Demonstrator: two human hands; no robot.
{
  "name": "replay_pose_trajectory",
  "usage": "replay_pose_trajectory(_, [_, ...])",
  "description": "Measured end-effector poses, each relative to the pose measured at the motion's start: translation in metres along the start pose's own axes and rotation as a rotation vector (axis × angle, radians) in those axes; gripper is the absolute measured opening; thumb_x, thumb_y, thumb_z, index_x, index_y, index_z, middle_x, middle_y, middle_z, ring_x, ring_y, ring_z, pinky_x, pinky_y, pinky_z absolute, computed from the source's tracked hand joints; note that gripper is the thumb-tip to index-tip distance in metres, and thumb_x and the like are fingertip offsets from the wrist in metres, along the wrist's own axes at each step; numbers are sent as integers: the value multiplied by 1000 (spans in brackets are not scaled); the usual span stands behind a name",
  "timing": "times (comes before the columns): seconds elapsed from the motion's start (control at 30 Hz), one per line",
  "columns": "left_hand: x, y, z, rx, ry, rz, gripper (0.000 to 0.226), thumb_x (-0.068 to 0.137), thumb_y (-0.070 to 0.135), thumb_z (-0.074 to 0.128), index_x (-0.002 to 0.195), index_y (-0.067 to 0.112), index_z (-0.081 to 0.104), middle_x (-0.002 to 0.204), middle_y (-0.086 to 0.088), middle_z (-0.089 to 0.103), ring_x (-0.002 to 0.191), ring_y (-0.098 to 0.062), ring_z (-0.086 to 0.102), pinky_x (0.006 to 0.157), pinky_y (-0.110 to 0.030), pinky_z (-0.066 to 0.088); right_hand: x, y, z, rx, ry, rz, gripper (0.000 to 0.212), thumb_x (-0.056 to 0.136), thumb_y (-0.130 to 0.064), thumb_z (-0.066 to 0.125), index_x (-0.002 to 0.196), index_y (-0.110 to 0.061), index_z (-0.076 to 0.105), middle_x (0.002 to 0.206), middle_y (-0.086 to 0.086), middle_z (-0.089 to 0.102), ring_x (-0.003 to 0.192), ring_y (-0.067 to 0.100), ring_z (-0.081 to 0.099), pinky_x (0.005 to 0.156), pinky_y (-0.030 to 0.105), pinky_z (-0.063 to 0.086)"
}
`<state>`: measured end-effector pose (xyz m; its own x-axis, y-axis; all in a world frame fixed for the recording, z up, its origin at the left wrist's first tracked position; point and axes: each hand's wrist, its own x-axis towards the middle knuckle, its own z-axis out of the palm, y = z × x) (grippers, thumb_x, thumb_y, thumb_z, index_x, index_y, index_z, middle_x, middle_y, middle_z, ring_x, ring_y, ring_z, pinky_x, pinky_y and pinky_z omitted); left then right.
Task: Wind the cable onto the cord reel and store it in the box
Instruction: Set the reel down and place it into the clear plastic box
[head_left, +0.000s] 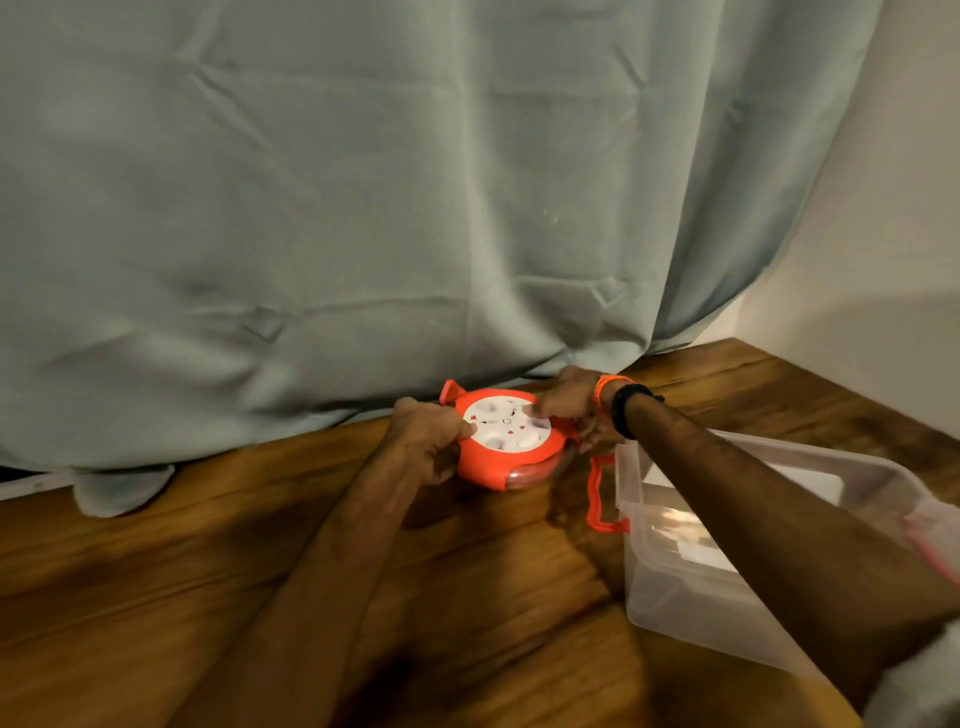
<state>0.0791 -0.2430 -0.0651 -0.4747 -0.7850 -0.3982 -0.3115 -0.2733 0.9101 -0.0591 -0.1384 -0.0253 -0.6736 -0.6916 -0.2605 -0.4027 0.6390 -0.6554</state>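
— Where is the reel?
— The orange cord reel (506, 451) lies flat on the wooden table (208, 571), white socket face up, at the curtain's (363, 182) hem; my left hand (426, 436) grips its rim at nine o'clock, thumb on the face; my right hand (571, 402) curls over the rim at two o'clock, fingertips on the white disc.
— And the box?
— The clear box (675, 597) stands open at four o'clock, just beside; its orange handle (600, 499) lies between them.
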Motion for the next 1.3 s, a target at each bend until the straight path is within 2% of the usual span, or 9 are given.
replay_pose_trajectory(0.1, [-18, 15, -3, -19, -17, 57, 25, 90, -4, 65, 81, 15, 52, 72, -8, 49, 62, -18, 46, 57, -31, 39, -13, 2, -21, 66, 69, -42, 19, 91, -20, 67, 91, -4, 57, 89, 14, 64, 71, 19, 69, 65, 32, 62])
replay_pose_trajectory(0.2, [-47, 33, 0, -122, 9, 151, 32, 86, -10, 67, 81, 17, 51, 76, -4, 55, 67, -17, 51, 66, -31, 44, -32, 5, -47, 248, 175, -56, 28, 97, 0, 54, 70, -5, 47, 54, 17, 56, 38, 8, 58, 45, 20, 48])
replay_pose_trajectory(0.33, [-90, 51, 16, -204, -27, 222, 43, 83, -11, 70, 105, 20, 50, 79, -5, 57, 65, -17, 52, 53, -29, 40, -69, 0, -70, 435, 177, -111, 17, 84, -11, 75, 88, 0, 62, 75, 16, 64, 67, 30, 61, 64, 39, 53])
replay_pose_trajectory(0.53, [-142, 56, 64, -180, -168, 242, 35, 82, -10, 73, 94, 17, 54, 80, -8, 61, 65, -20, 54, 55, -33, 43, -122, 42, -106, 750, 205, -86, 41, 84, -6, 72, 123, 5, 62, 119, 22, 70, 111, 38, 67, 98, 54, 53])
replay_pose_trajectory(0.77, [-162, 30, 120, -237, -273, 253, 44, 87, -2, 72, 122, 14, 52, 104, -11, 64, 86, -24, 63, 68, -44, 54, -157, 111, -127, 885, 372, -78, 39, 84, 3, 67, 123, -1, 64, 119, 24, 69, 106, 39, 67, 91, 52, 56])
replay_pose_trajectory(0.87, [-149, 15, 127, -177, -150, 292, 40, 88, -1, 69, 126, 7, 58, 115, -15, 68, 105, -33, 67, 84, -45, 57, -169, 136, -131, 866, 375, -77, 39, 85, 4, 65, 123, -2, 65, 119, 24, 69, 106, 40, 67, 92, 50, 56])
replay_pose_trajectory(1.03, [-135, 0, 131, 77, 19, 349, 46, 84, -2, 68, 129, 6, 59, 131, -20, 62, 118, -35, 61, 101, -45, 53, -175, 160, -125, 817, 356, -103, 27, 85, 8, 64, 104, -10, 71, 100, 17, 72, 72, 24, 71, 57, 33, 61])
replay_pose_trajectory(1.17, [-131, -8, 134, 104, 18, 330, 52, 85, 10, 75, 134, 8, 55, 136, -16, 59, 122, -33, 59, 99, -42, 53, -169, 162, -117, 793, 265, -92, 35, 91, 4, 60, 125, -2, 61, 113, 23, 68, 97, 38, 65, 85, 44, 55])
replay_pose_trajectory(1.3, [-117, -19, 135, 86, -22, 340, 23, 93, 14, 68, 113, 2, 69, 111, -16, 70, 103, -32, 67, 89, -46, 58, -161, 166, -108, 728, 224, -61, 42, 88, 3, 65, 130, 3, 57, 124, 30, 64, 108, 45, 63, 89, 51, 54])
